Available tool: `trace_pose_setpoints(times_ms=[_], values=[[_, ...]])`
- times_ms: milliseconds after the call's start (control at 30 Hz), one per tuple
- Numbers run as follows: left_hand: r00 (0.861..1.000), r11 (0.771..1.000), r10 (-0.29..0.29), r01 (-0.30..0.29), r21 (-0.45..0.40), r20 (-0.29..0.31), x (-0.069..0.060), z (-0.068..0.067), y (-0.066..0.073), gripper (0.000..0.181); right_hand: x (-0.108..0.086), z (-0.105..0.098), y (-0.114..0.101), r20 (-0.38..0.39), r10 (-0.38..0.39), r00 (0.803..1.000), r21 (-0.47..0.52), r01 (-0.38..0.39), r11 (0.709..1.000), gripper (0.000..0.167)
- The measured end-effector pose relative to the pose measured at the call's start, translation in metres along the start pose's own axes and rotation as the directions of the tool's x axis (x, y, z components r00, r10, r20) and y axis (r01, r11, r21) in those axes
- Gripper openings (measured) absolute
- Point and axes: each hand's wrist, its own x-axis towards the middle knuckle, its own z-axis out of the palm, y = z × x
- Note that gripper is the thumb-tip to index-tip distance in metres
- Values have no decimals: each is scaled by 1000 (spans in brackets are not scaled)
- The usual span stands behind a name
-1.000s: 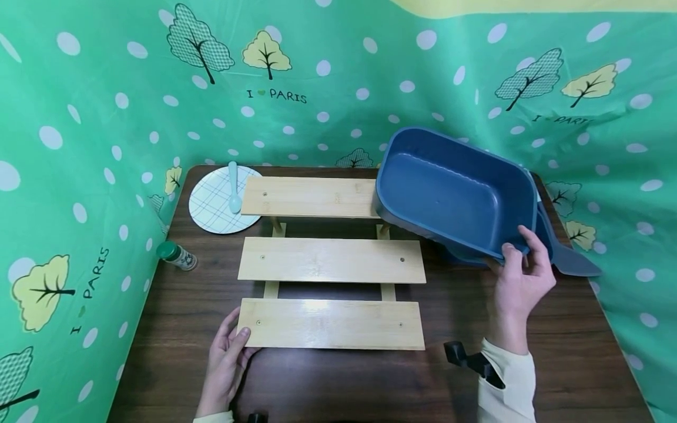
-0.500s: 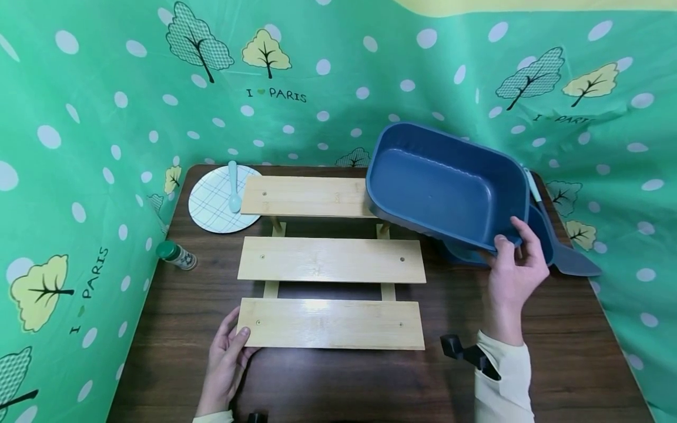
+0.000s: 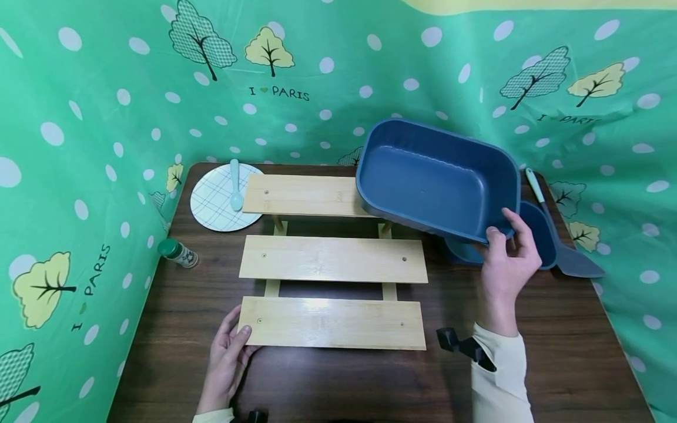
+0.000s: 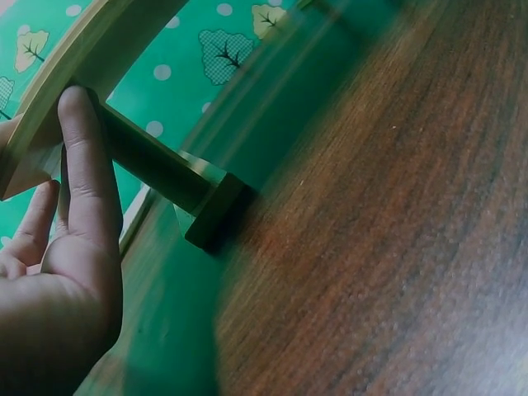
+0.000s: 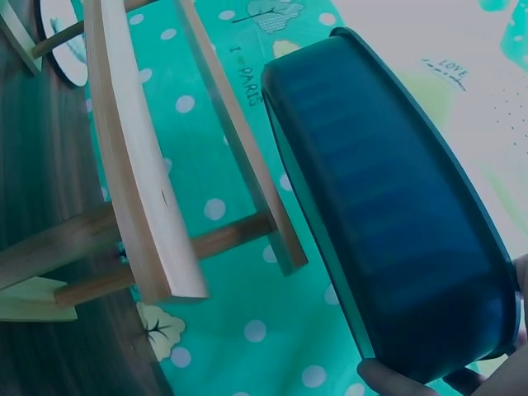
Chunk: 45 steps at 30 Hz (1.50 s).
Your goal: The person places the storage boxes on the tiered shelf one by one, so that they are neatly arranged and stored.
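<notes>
On the wood-grain counter (image 3: 338,382), the left hand (image 3: 223,359) pinches the tiered wooden rack (image 3: 333,259) at near left; the right hand (image 3: 508,267) pinches the blue basin (image 3: 428,179), best carried level.

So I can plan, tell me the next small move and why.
Probably ease the blue bin left over the top board: the right hand grips its near right corner, and the bin hides that board's right end, not its left, in the head view.

The brown wood-grain table (image 3: 370,382) carries a three-tier wooden rack (image 3: 333,258) at its middle, a round checked plate (image 3: 211,205) far left, a green-capped jar (image 3: 178,253) near the left edge and, apparently, a half-hidden blue vessel (image 3: 539,235) at right.
</notes>
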Motion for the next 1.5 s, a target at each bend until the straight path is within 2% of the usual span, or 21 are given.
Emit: trace_pose_setpoints(times_ms=[533, 733, 1067, 1300, 1500], values=[[999, 999, 25, -24, -27, 27, 0, -2, -2, 43, 2, 15, 2, 60, -36, 998, -29, 37, 999, 33], [999, 999, 38, -36, -38, 36, -1, -2, -2, 44, 3, 20, 4, 59, -65, 996, -28, 67, 997, 32], [1000, 1000, 22, -22, -19, 12, 0, -1, -2, 42, 5, 23, 1, 78, -80, 994, -58, 84, 995, 33], [998, 998, 36, -33, -58, 46, 1, 0, -1, 42, 6, 25, 2, 79, -84, 993, -77, 90, 993, 33], [998, 998, 38, -36, -55, 44, -1, -2, -1, 41, 5, 28, 5, 86, -91, 992, -83, 98, 992, 32]])
